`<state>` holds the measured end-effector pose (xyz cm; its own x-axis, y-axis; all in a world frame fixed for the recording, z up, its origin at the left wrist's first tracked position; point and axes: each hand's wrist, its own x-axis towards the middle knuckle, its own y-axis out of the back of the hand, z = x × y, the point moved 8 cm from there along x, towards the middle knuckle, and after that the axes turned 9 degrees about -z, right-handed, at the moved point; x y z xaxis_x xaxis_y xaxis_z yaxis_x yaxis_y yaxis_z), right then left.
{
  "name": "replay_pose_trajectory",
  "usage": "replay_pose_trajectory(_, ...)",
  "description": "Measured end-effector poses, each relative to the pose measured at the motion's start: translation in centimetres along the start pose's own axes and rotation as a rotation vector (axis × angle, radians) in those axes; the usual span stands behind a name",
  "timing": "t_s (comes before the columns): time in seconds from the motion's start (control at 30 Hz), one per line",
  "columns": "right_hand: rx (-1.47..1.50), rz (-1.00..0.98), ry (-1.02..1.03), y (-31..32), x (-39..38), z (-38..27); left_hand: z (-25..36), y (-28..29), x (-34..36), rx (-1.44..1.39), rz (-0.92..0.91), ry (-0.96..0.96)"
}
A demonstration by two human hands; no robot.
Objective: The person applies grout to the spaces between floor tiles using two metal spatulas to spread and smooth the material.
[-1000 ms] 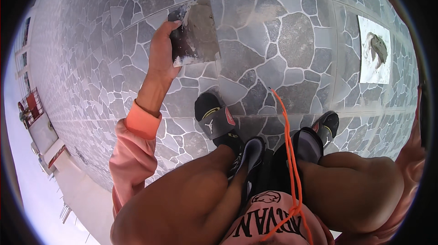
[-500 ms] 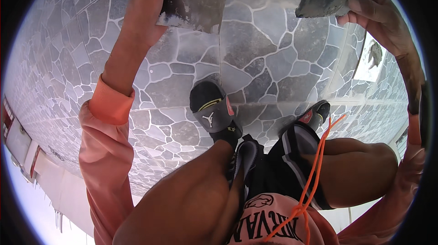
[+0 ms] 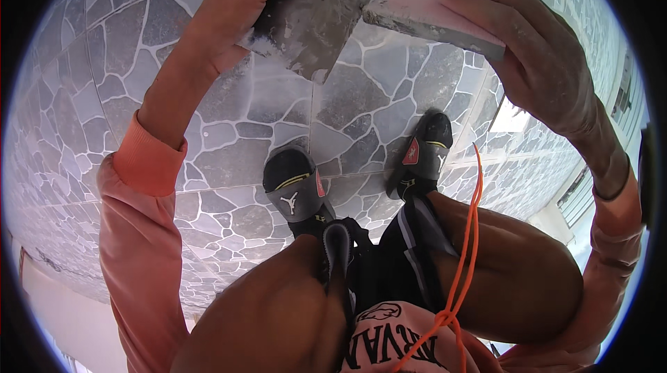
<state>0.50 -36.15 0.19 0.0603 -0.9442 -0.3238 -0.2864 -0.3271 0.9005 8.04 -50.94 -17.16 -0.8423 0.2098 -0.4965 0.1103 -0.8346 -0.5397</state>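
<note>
My left hand (image 3: 240, 11) is closed on a flat dark plate (image 3: 313, 22) with grey paste smeared over its face. Its thumb lies along the plate's upper left edge. At the upper right, my right hand (image 3: 535, 53) grips a thick slab (image 3: 431, 8), pinkish on top with grey paste along its edge, fingers on top and the thumb hidden. The slab's left corner meets or nearly meets the plate's right edge; I cannot tell whether they touch. Both pieces are held above the stone-patterned floor (image 3: 368, 74).
My feet stand below in a left black slide sandal (image 3: 295, 192) and a right black slide sandal (image 3: 424, 154). A white sheet (image 3: 511, 117) lies on the floor beyond my right wrist, partly covered by it. Orange drawstrings (image 3: 467, 234) hang in front of my legs.
My right hand has moved left toward the plate and turned the slab, so its pinkish face shows instead of the pasted one. The plate has tilted, and my right foot has shifted left.
</note>
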Motion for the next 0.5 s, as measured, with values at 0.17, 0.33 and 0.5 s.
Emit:
replay_pose_trajectory(0.17, -0.079, 0.116, 0.253, -0.8, 1.0, -0.9, -1.3, -0.3, 0.2, -0.031, -0.029, -0.085)
replay_pose_trajectory(0.33, -0.060, 0.206, 0.316, -1.1, 1.5, -1.5, -1.0, -0.1, -0.9, -0.072, 0.041, -0.102)
replay_pose_trajectory(0.5, 0.024, 0.127, 0.313, -1.5, 1.9, -0.8, -0.4, -0.9, -0.8, -0.110, 0.150, -0.022)
